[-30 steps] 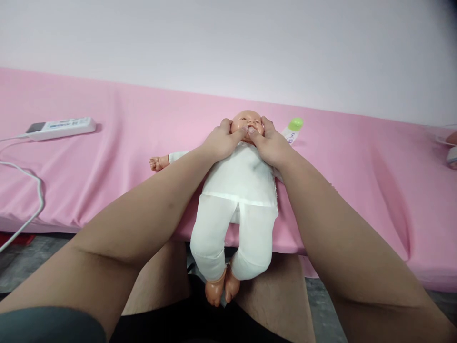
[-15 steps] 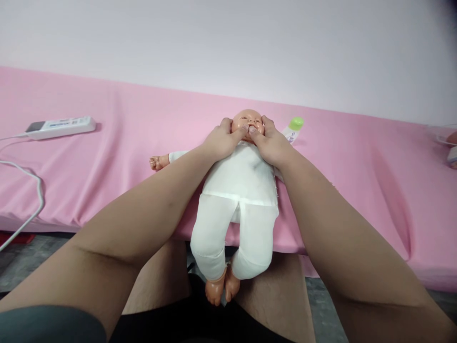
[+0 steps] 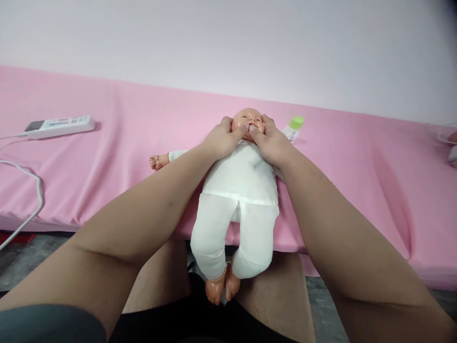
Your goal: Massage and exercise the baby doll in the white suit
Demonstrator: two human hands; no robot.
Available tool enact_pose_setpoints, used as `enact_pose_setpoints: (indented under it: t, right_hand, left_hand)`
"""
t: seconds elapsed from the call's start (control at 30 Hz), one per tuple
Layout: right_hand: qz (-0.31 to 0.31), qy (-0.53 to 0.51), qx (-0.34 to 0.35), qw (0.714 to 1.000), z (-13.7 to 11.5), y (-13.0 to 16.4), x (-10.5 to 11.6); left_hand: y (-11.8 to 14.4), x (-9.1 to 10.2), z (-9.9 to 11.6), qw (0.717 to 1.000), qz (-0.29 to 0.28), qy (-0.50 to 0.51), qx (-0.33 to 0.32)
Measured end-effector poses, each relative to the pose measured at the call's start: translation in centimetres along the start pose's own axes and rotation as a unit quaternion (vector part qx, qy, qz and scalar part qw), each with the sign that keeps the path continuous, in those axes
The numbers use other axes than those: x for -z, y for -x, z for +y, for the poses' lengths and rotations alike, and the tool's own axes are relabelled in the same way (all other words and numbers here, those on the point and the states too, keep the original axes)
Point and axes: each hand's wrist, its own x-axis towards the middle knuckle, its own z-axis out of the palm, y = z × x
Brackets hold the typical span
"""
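A baby doll (image 3: 239, 174) with a white cloth body lies on its back, its head away from me and its feet hanging past the near edge between my legs. My left hand (image 3: 225, 138) cups one side of the doll's head, the thumb pressed by its mouth. On the other side my right hand (image 3: 273, 139) does the same, and the two thumb tips nearly meet at the chin. The fingers of both hands curl around the head and are partly hidden. Behind my right hand lies a white bottle with a green cap (image 3: 296, 123), its lower part covered.
Pink cloth (image 3: 117, 119) covers the long surface, with a pale wall behind it. At the left lies a white power strip (image 3: 64, 126) with a white cable (image 3: 40, 190) running off the near edge. A partly cut-off clear item (image 3: 446, 136) sits at the far right.
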Motion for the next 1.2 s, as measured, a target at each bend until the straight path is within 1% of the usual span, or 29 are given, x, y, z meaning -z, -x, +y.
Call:
enact_pose_setpoints:
  t: [0.27,0.47,0.63,0.77,0.9,1.07,1.2]
  right_hand:
    - [-0.001,0.004,-0.002,1.000,0.06,-0.05,-0.05]
    - [0.008,-0.007,0.010,1.000,-0.05,0.03,-0.01]
    - [0.002,-0.001,-0.005,1.000,-0.21,0.12,0.01]
    - [0.004,-0.006,0.009,1.000,-0.22,0.14,0.01]
    - [0.000,0.005,-0.005,1.000,-0.31,0.18,0.03]
    - [0.001,-0.006,0.002,1.000,-0.26,0.20,0.01]
    - [-0.003,-0.003,-0.008,1.000,-0.33,0.22,0.03]
  left_hand:
    - [-0.17,-0.08,-0.23,1.000,0.002,0.002,-0.011]
    - [-0.16,-0.01,-0.11,1.000,0.000,-0.003,-0.004]
    - [-0.13,-0.04,-0.12,1.000,0.003,-0.001,-0.002]
    - [-0.20,-0.05,-0.21,1.000,-0.002,0.001,-0.002]
    - [-0.35,-0.06,-0.32,1.000,0.000,-0.009,0.000]
    - [-0.34,-0.09,-0.36,1.000,0.002,-0.003,-0.006]
    - [-0.22,-0.09,-0.24,1.000,0.003,-0.003,-0.005]
